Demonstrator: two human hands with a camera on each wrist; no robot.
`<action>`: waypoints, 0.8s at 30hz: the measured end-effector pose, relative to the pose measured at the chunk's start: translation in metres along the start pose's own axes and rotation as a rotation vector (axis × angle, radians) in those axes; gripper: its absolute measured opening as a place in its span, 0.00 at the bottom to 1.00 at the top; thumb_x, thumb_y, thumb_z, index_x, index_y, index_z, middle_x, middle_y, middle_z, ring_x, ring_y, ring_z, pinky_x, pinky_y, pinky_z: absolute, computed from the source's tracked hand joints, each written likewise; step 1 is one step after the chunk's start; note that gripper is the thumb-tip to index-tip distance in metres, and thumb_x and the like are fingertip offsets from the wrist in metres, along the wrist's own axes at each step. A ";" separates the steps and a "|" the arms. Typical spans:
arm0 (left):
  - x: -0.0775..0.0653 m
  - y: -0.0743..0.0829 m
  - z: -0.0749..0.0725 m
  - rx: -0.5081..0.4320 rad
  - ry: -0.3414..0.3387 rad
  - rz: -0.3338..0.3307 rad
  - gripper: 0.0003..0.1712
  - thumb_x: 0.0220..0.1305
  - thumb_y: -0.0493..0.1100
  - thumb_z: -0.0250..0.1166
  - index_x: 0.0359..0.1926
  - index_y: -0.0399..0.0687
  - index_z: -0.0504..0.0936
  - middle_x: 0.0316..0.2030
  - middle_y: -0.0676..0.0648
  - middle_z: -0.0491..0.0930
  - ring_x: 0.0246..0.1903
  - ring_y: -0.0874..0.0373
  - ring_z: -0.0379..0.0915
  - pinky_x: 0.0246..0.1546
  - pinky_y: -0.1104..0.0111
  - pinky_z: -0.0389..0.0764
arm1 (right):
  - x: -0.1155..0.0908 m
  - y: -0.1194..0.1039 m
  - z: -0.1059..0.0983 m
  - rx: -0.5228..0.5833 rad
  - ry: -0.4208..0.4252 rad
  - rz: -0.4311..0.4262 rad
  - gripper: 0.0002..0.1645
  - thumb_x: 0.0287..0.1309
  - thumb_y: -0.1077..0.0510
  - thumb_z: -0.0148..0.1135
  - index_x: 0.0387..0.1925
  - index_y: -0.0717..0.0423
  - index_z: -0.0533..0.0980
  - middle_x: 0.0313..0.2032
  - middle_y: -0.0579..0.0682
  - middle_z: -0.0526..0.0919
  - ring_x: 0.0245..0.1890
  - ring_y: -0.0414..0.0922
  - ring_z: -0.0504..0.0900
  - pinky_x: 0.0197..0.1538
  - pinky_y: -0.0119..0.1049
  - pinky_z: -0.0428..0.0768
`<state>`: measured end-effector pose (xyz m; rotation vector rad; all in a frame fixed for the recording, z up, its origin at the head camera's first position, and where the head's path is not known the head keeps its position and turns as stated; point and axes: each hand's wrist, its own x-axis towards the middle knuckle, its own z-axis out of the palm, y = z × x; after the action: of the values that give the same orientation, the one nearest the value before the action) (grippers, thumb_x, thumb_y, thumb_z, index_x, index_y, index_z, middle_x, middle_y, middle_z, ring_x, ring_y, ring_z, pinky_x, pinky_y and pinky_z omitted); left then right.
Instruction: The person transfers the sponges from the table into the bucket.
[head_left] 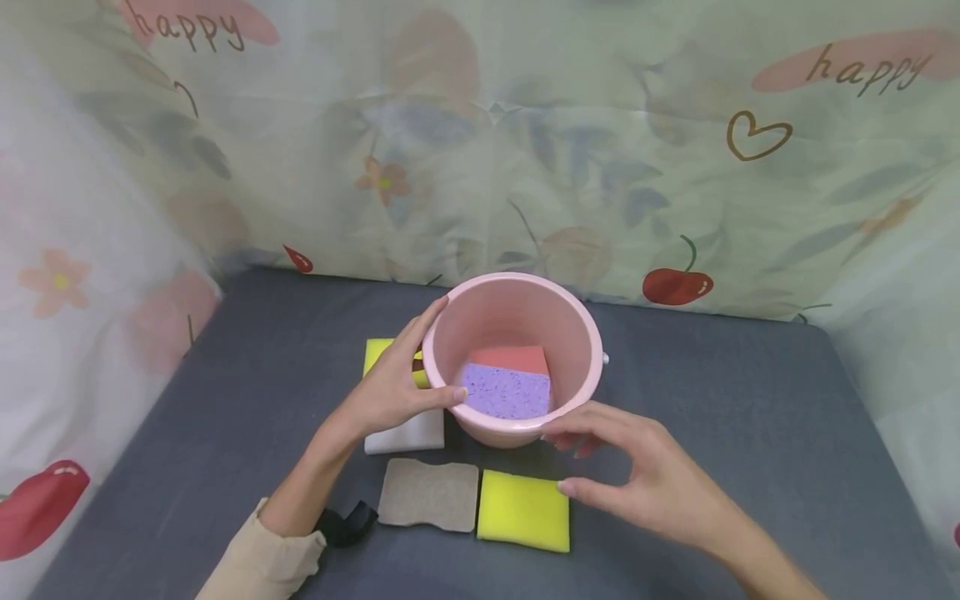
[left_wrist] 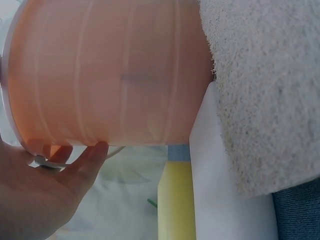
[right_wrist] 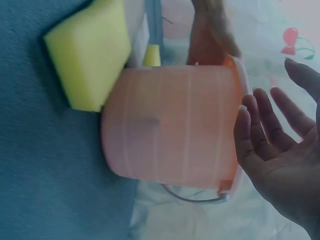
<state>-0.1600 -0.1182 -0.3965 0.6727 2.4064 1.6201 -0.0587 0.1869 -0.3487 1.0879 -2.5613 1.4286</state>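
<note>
Bucket (head_left: pixel 502 317), pale pink and round, is standing upright on the dark grey cloth (head_left: pixel 712 500) in front of you, its mouth facing up. You are holding it at the left with your left hand (head_left: pixel 393 379): your thumb is lapping over the near-left part of the rim, while your fingers are lying against the outside, clamped on the edge. Your right hand (head_left: pixel 633 458) is hovering at the near-right rim, its fingers gently bent and its thumb standing apart from them, with nothing between; whether the fingertips are touching the rim, you cannot tell.

Inside the bucket, a speckled purple sponge (head_left: pixel 506 392) is lying in front of a coral-red block (head_left: pixel 513 358). The wire handle (right_wrist: pixel 195 201) is hanging along the bucket's outer side.

Near you, a yellow sponge (head_left: pixel 523 510) is resting just left of your right thumb, as the head view is showing it. A beige scouring pad (head_left: pixel 429 494) with wavy edges is lying just beside it. Behind the pad, a white sponge (head_left: pixel 405 435) is sitting by the bucket, and a second yellow sponge (head_left: pixel 377 354) is partly hiding behind your left hand.
</note>
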 end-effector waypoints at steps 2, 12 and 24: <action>0.000 0.000 0.000 0.003 0.004 0.002 0.62 0.52 0.45 0.77 0.78 0.67 0.47 0.74 0.53 0.52 0.64 0.50 0.64 0.56 0.53 0.77 | -0.004 0.004 0.004 0.008 0.006 -0.017 0.31 0.50 0.61 0.77 0.57 0.44 0.78 0.48 0.38 0.82 0.46 0.40 0.81 0.45 0.33 0.80; 0.000 -0.001 0.001 -0.002 0.006 -0.011 0.62 0.51 0.46 0.78 0.78 0.67 0.46 0.74 0.52 0.52 0.63 0.47 0.66 0.54 0.55 0.79 | -0.029 0.030 0.032 0.024 -0.008 0.058 0.29 0.53 0.59 0.76 0.57 0.42 0.77 0.50 0.38 0.81 0.48 0.38 0.80 0.45 0.35 0.81; 0.000 -0.003 0.001 0.003 0.012 -0.004 0.62 0.51 0.46 0.78 0.78 0.68 0.47 0.74 0.52 0.52 0.64 0.49 0.64 0.56 0.52 0.77 | -0.046 0.046 0.061 -0.081 -0.066 0.217 0.31 0.51 0.52 0.77 0.58 0.37 0.78 0.56 0.33 0.76 0.55 0.36 0.75 0.56 0.41 0.77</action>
<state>-0.1601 -0.1180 -0.3994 0.6602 2.4174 1.6236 -0.0314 0.1827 -0.4333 0.8849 -2.8318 1.3350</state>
